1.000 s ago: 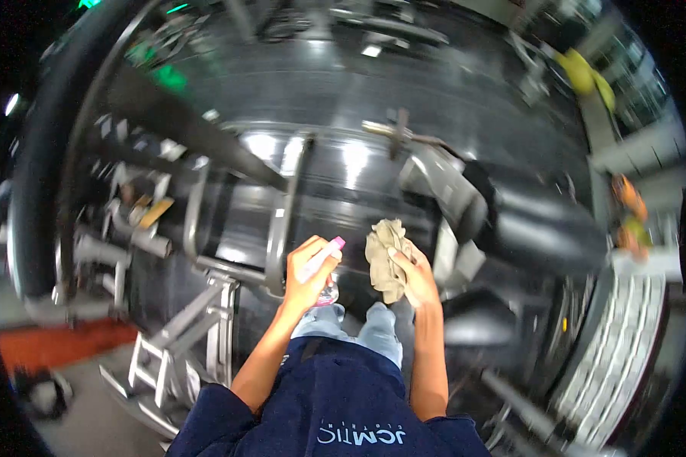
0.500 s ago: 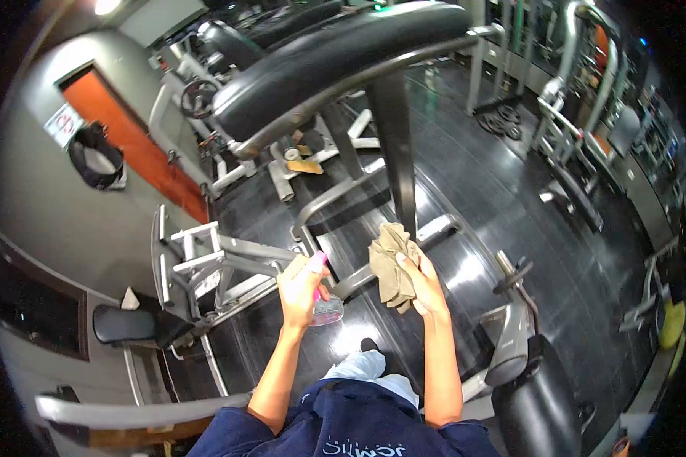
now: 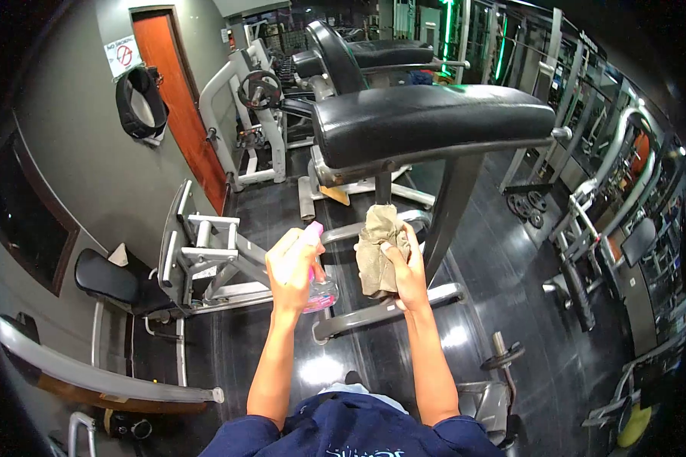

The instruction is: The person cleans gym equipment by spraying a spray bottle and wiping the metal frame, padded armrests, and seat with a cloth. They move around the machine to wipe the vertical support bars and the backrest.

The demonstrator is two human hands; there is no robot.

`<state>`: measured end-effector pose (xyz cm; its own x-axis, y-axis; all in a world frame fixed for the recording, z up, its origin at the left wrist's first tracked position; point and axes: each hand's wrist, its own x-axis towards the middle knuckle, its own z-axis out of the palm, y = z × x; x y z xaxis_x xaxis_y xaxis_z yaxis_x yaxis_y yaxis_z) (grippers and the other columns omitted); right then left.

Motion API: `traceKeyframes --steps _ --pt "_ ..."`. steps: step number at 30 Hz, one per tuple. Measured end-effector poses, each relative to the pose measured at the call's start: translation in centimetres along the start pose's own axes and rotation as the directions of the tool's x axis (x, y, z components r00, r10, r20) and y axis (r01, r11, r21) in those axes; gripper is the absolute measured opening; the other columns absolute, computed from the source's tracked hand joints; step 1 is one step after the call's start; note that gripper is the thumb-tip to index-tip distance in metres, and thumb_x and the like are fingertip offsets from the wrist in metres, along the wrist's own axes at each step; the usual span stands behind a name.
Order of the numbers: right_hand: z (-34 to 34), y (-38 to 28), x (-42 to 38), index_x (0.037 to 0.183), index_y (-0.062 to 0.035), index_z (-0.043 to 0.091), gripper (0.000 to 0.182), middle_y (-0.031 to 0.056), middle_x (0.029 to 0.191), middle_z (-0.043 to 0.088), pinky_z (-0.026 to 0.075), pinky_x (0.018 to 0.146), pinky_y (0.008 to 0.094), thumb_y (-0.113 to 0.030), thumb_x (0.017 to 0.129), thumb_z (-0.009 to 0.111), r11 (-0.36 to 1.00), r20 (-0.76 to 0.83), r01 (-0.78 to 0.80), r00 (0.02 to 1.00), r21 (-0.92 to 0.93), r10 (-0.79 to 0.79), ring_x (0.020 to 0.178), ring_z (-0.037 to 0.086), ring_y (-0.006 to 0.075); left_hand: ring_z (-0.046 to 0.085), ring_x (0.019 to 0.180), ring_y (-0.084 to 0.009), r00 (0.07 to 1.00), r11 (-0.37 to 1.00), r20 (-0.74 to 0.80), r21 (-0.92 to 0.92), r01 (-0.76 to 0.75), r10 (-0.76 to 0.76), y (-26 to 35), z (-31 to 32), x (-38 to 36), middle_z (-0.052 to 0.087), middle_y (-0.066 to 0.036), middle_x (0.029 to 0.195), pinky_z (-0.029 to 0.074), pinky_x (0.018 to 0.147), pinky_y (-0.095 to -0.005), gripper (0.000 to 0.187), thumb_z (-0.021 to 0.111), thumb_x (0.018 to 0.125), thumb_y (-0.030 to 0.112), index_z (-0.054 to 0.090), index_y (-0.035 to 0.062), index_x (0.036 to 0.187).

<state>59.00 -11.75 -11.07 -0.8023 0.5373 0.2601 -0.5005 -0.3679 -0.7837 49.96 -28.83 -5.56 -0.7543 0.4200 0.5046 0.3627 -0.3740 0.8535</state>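
My left hand (image 3: pixel 291 266) is wrapped round a clear spray bottle (image 3: pixel 320 295) with a pink spray head, whose lower part shows to the right of my fingers. In my right hand (image 3: pixel 408 276) is a folded olive-brown cloth (image 3: pixel 378 251), with my thumb pressed across its front. Both hands are held out ahead of my body, a short gap apart. Just beyond them stands a machine with a long black padded bench top (image 3: pixel 434 126) on a grey metal frame (image 3: pixel 453 206).
Leg-machine frame (image 3: pixel 221 255) and black seat pad (image 3: pixel 107 278) stand left. A curved grey bar (image 3: pixel 114 377) crosses the lower left. Weight plates (image 3: pixel 527 206) lie on the floor at right. An orange door (image 3: pixel 177 107) is behind.
The view has tilted up and shifted, so the padded bench top appears lower and farther right. The cloth looks more upright and narrower in my right hand. Both hands keep their holds.
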Motion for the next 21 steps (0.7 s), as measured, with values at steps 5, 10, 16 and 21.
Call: traceKeyframes --steps 5,10,16,21 --pt "2.1 -1.1 2.0 0.131 -0.0004 0.051 0.043 0.0073 0.120 0.061 0.044 0.095 0.0292 -0.005 0.090 0.062 0.948 -0.051 0.130 0.987 -0.291 -0.151 0.109 0.057 0.0141 0.052 0.047 -0.0084 0.999 0.999 -0.035 0.034 0.018 -0.017 -0.8 -0.1 2.6 0.061 -0.006 0.074 0.041 0.043 -0.0243 0.022 0.059 0.094 0.015 0.066 -0.0056 0.092" --pt "3.3 -1.2 3.1 0.128 0.0019 0.052 0.042 0.0104 0.117 0.062 0.043 0.096 0.0302 -0.015 0.091 0.060 0.857 -0.010 0.317 0.936 -0.407 -0.351 0.107 0.057 0.0164 0.050 0.046 -0.0073 0.997 0.998 -0.062 0.046 0.042 -0.040 -0.1 0.3 4.3 0.060 -0.005 0.071 0.040 0.043 -0.0239 0.023 0.061 0.093 0.016 0.066 -0.0052 0.088" --pt "5.4 -3.4 4.8 0.116 0.0019 0.060 0.035 0.0111 0.111 0.062 0.043 0.093 0.0315 -0.025 0.093 0.064 0.767 -0.001 0.392 0.890 -0.507 -0.456 0.102 0.057 0.0181 0.048 0.045 -0.0068 0.998 0.999 -0.068 0.044 -0.003 0.006 1.7 1.1 7.1 0.058 -0.004 0.067 0.037 0.042 -0.0241 0.021 0.062 0.091 0.015 0.065 -0.0043 0.082" --pt "5.2 -5.2 6.8 0.104 -0.0029 0.066 0.023 0.0153 0.110 0.063 0.046 0.093 0.0358 -0.009 0.082 0.072 0.388 0.113 0.565 0.657 -0.728 -0.745 0.103 0.060 0.0261 0.051 0.042 -0.0117 0.997 0.990 0.031 0.117 -0.078 0.075 2.2 1.5 9.4 0.058 -0.006 0.070 0.038 0.040 -0.0254 0.030 0.057 0.094 0.022 0.067 -0.0047 0.087"
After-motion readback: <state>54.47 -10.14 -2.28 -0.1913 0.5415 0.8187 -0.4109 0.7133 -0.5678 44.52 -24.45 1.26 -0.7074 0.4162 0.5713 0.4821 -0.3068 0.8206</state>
